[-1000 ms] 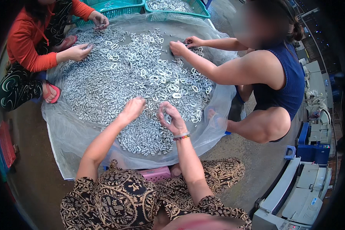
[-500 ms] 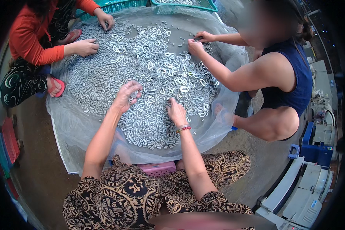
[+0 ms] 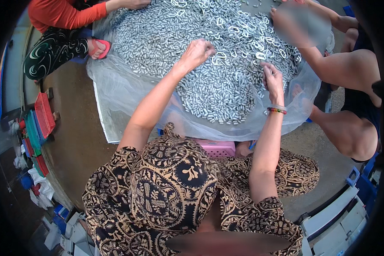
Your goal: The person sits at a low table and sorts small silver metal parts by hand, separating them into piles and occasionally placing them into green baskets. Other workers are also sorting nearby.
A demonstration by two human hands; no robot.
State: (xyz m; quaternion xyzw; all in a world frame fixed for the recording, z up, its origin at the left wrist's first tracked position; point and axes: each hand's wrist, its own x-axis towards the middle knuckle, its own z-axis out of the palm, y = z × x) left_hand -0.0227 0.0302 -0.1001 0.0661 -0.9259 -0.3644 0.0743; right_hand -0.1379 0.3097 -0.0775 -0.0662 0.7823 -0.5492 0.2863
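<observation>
Your hands were both down in that heap of small shiny metal pieces (image 3: 209,81), short cylinders and bent loops, piled on a sheer mesh sheet (image 3: 115,94). Left hand (image 3: 197,53) curled narrow, pinching pieces; right hand (image 3: 272,80) half-closed, contents hard to tell. Both had moved further apart since earlier.

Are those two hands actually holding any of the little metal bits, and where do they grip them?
It cannot be told. The left hand and the right hand both rest fingers-down on the pile of small metal pieces; any grip is hidden.
</observation>
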